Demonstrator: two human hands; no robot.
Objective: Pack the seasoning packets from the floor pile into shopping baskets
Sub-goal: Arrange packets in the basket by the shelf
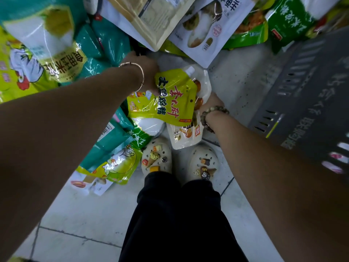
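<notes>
- Pale tiled floor (90, 210) carries the pile (62, 53) of packets (mostly green and teal) at top and left. A grey basket (306, 87) stands to the right, apart from it.
- Left hand (149, 72) grips the yellow pouch (170, 99) by its upper left edge. The pouch overlaps a white pouch (181, 137) just ahead of the shoes (156, 159).
- Right hand (210, 102) sits at the pouches' right edge. Its fingers are hidden behind them, so I cannot tell whether it grips.
- Risk: with glossy film and a one-edge hold, the yellow pouch could slip or swing. The white pouch may drop if it is only pinned beneath.
- The basket is blurred and cut off by the frame, so its inside cannot be seen. Packets lower in the pile are covered.
</notes>
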